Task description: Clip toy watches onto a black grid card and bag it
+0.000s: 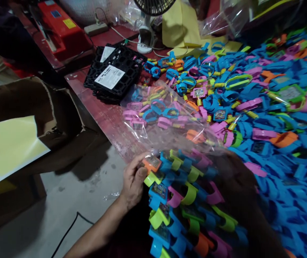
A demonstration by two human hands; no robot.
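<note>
In front of my body are packed rows of toy wristwatches (181, 195) in blue, lime, pink and orange, their curved straps sticking out. A clear plastic bag (156, 139) stretches over the upper end of these rows and forward onto the table. My left hand (134, 179) is closed at the upper left corner, thumb beside an orange watch (152, 163), gripping the bag's edge there. On the other side, my right hand (236, 175) is dark and blurred; it appears closed on the bag's right edge, with its fingertips partly hidden.
Many loose toy watches (271, 122) cover the red table (102, 120) ahead and right. Black lattice trays (113, 75) with labels are stacked near its left edge. Behind are a red machine (62, 32), a small fan (145, 36) and yellow sheets (180, 27). An opened cardboard box (62, 143) stands left.
</note>
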